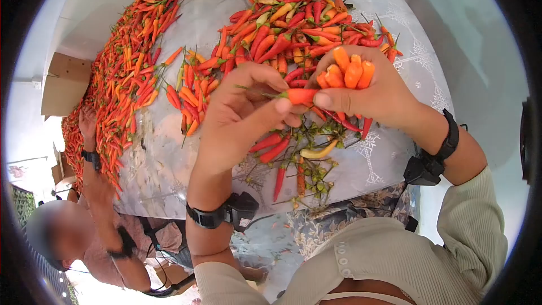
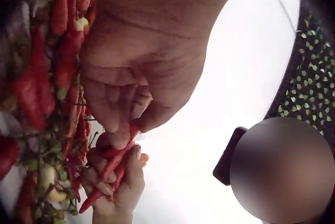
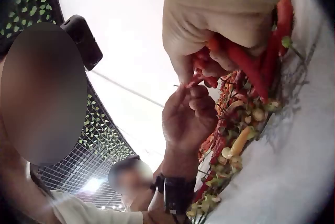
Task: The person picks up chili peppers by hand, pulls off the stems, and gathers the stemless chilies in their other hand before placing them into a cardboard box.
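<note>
In the head view my right hand [image 1: 375, 87] grips a bunch of orange-red peppers [image 1: 353, 72], their stemless ends facing up. One more red pepper [image 1: 300, 96] lies level between the hands, held at one end by the right thumb. My left hand [image 1: 237, 116] pinches this pepper's green stem end between thumb and fingers. In the left wrist view, red peppers [image 2: 119, 164] stick out below the right hand [image 2: 128, 192]. The right wrist view shows the fingertips of both hands meeting at a small red pepper [image 3: 194, 80].
A heap of peppers [image 1: 293, 17] lies behind the hands, and a larger one [image 1: 127, 56] spreads along the left. Loose green stems [image 1: 322, 178] and a yellow pepper [image 1: 319, 151] lie near the table's front edge. Another person [image 1: 107, 237] sits at the left, one hand at the large heap.
</note>
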Motion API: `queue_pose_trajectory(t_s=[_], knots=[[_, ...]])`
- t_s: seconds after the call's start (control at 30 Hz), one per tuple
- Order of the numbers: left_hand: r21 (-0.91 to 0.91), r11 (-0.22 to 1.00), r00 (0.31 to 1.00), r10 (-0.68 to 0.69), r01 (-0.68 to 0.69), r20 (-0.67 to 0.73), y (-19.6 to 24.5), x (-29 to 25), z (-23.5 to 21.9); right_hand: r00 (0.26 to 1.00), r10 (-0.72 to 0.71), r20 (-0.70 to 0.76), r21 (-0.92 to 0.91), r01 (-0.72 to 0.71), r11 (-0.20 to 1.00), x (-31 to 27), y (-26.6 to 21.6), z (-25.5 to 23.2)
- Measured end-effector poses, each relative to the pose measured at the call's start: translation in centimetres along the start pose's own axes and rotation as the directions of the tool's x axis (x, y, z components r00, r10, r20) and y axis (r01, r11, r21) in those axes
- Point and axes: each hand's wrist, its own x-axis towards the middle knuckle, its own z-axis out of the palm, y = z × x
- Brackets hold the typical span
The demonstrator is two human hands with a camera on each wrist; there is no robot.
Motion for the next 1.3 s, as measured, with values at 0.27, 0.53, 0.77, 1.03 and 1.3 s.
queue_pose_trajectory(t_s=[0.27,0.53,0.77,1.03,1.3], knots=[[0.059,0.997,0.996,0.055,-0.059,0.068,-0.3,0.0,0.2,0.971,0.026,0.240,0.012,-0.029,0.999,-0.6,-0.5,0.2],[-0.085,0.996,0.990,0.045,-0.034,0.132,-0.9,0.0,0.9,0.978,-0.021,0.209,-0.002,0.022,1.000,-0.4,-0.2,0.1],[-0.095,0.994,0.991,-0.050,0.063,0.127,-0.3,-0.1,0.6,0.971,-0.032,0.235,-0.029,0.040,0.999,-0.5,-0.2,0.1],[-0.156,0.982,0.969,-0.062,0.102,0.238,-0.2,0.1,0.2,0.936,-0.095,0.340,0.070,0.075,0.995,-0.8,-0.5,0.2],[-0.159,0.982,0.936,-0.037,0.099,0.351,-0.5,0.1,0.2,0.894,-0.061,0.445,0.078,0.029,0.996,-1.0,-0.6,0.1]])
